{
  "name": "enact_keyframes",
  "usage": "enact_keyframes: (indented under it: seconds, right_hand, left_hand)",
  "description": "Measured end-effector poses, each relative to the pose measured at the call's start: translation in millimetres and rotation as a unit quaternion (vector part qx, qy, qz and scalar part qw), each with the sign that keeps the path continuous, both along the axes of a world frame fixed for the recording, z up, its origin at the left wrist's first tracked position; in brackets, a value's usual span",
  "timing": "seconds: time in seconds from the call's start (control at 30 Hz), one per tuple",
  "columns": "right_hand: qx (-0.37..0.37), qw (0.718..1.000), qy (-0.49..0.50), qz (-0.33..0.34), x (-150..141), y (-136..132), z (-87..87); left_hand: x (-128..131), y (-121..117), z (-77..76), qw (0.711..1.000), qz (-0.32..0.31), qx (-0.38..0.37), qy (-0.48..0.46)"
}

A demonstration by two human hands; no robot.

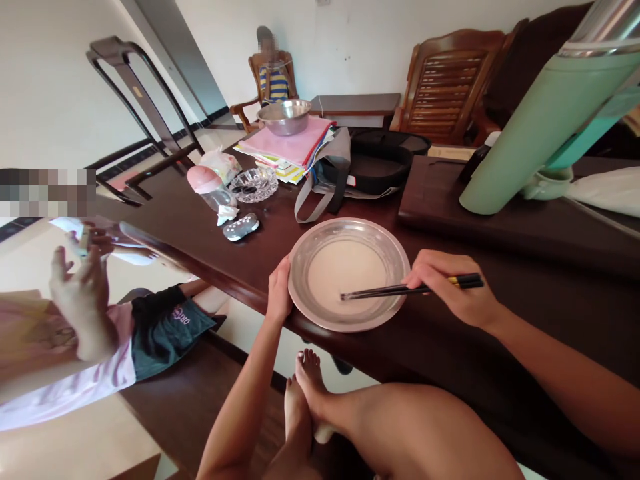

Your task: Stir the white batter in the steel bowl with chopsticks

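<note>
While the left hand (279, 291) is gripping the bowl (301, 273) on the bench (530, 260) by its left rim, the right hand (453, 288) is pointing leftward, fingers clamping 2 chopsticks (390, 291) over pale liquid (350, 261).

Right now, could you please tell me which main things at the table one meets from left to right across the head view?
Pink-topped bottle, wearer's left hand, front bowl, wearer's right hand, green flask.
</note>
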State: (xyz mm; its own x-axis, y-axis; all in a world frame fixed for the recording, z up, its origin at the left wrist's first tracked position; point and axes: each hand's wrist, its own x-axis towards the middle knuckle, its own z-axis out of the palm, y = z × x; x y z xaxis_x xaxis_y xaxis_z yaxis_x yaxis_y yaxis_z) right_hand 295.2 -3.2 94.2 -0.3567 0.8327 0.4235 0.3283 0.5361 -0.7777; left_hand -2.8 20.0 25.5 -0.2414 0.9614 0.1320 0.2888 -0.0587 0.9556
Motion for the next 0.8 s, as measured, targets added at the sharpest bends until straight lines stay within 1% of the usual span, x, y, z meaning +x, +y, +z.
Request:
enact_keyframes:
  seconds: [0.07,0.1,0.2,0.27,0.33,0.4,0.43,0.5,0.57,0.6,0.67,0.73,0.8]
  right_hand:
    - [-0.002,0.999,-0.020,0.028,-1.6,-0.3,-1.1]
    - [0.002,0.999,-0.030,0.025,-2.1,-0.3,-1.3]
    - [0.016,0.999,-0.024,-0.034,-1.4,-0.7,0.8]
    - [0.014,0.999,-0.005,-0.051,-0.8,-1.8,2.6]
    - [0.008,1.000,-0.005,-0.024,-1.4,-2.7,2.7]
    - [0.010,0.999,-0.030,0.012,-2.5,-2.4,1.3]
    - [0.015,0.999,-0.044,0.015,-2.7,-1.8,0.7]
    - [0.025,0.998,-0.050,-0.013,-1.9,-0.5,0.8]
    - [0.026,0.998,-0.029,-0.051,0.0,-0.1,2.4]
    - [0.020,0.998,-0.016,-0.056,0.8,-0.2,3.2]
    - [0.004,0.999,-0.007,-0.031,1.2,-0.5,3.5]
    - [-0.004,1.000,-0.023,0.002,0.4,-0.2,2.1]
    - [0.004,0.999,-0.039,0.000,0.1,1.1,0.4]
  left_hand:
    - [0.3,0.0,0.3,1.000,0.004,-0.003,0.002]
    - [0.4,0.0,0.2,1.000,0.006,-0.003,0.003]
    - [0.1,0.2,-0.7,1.000,0.005,-0.002,-0.002]
    - [-0.3,0.4,-1.6,1.000,0.001,-0.003,-0.011]
    - [-0.5,0.5,-2.1,1.000,-0.001,-0.003,-0.013]
    - [-0.5,0.5,-1.8,1.000,0.002,-0.001,-0.005]
    - [-0.4,0.4,-1.3,1.000,0.005,0.000,0.001]
    - [-0.1,0.1,-0.2,1.000,0.008,0.000,0.009]
    - [0.4,-0.2,0.9,1.000,0.004,-0.001,0.012]
    - [0.6,-0.3,1.2,1.000,0.002,-0.002,0.015]
    - [0.7,-0.4,1.3,1.000,0.004,-0.002,0.020]
    - [0.5,-0.1,0.4,1.000,0.007,0.002,0.020]
    - [-0.1,0.4,-1.3,1.000,0.009,0.002,0.015]
